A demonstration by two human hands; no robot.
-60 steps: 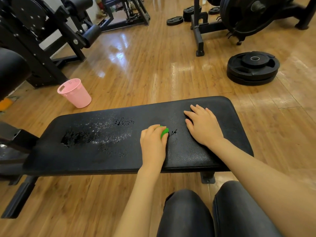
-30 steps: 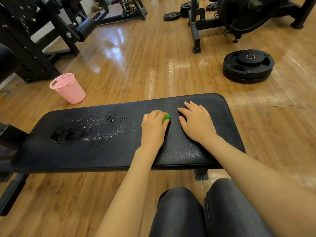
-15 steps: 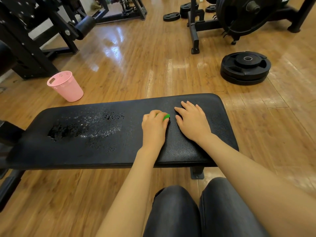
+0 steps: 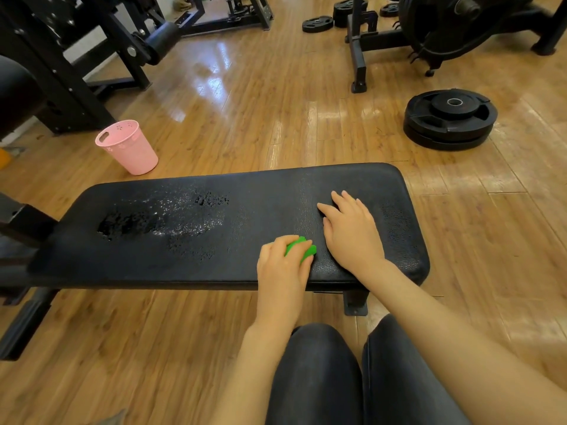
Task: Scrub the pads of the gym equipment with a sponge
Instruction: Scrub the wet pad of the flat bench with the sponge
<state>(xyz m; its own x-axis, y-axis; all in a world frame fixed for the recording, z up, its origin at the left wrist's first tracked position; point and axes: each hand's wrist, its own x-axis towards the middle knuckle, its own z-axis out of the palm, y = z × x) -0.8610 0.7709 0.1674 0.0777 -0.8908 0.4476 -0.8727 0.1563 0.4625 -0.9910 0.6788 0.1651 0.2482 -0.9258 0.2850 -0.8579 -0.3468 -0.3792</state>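
While the person sat with both knees (image 4: 352, 378) close to the bench, the head camera looked down at a long black pad (image 4: 264, 216) on the wood floor (image 4: 276, 118). The left hand (image 4: 280, 268) was near the front edge of the pad, toward its right end. Its fingers were curled over a green sponge (image 4: 302, 251) and held it down on the pad. Only a bit of the sponge peeked out past the fingertips. The right hand (image 4: 351, 233) lay flat on the pad just beside the sponge, and its fingers (image 4: 340, 199) were straight and a little spread, pointing away from the person. The two hands were close, but I could not tell if they touched.

A wet, shiny patch (image 4: 162, 219) with tiny drops covered the left half of the pad, well apart from both hands. The bench had a black metal foot (image 4: 355, 303) under its right end.

A pink bucket (image 4: 129, 147) with small holes near its rim stood upright on the floor behind the left part of the bench. A stack of black weight plates (image 4: 449, 118) lay flat on the floor far to the right. Big black gym machines (image 4: 76, 56) stood at the back left, and a rack with a large round weight (image 4: 435, 26) stood at the back right.
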